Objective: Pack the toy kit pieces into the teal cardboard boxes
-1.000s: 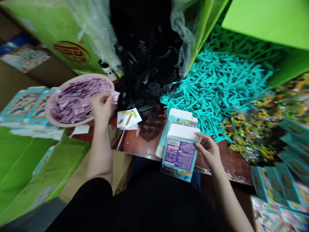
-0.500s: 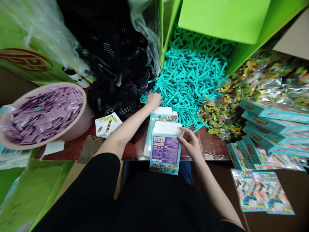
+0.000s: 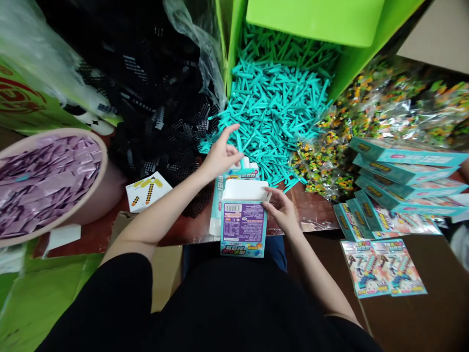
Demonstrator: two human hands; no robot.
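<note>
At our glossy red-brown table, amid stock boxes, our R hand (image 3: pixel 281 208) pinches 1 teal carton (image 3: pixel 243 230) w/ purple back, white flap, at near edge; L hand (image 3: pixel 238 143) by teal sticks (image 3: pixel 282 107), grip unclear.

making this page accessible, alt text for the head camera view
The right hand holds a printed box with its flap open; the left hand is over a heap of turquoise sticks. A tub of purple packets stands at left.

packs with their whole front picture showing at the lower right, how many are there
2, side by side on the brown surface: the left pack nearer the person and the right pack farther out. More may be hidden beneath.
</note>
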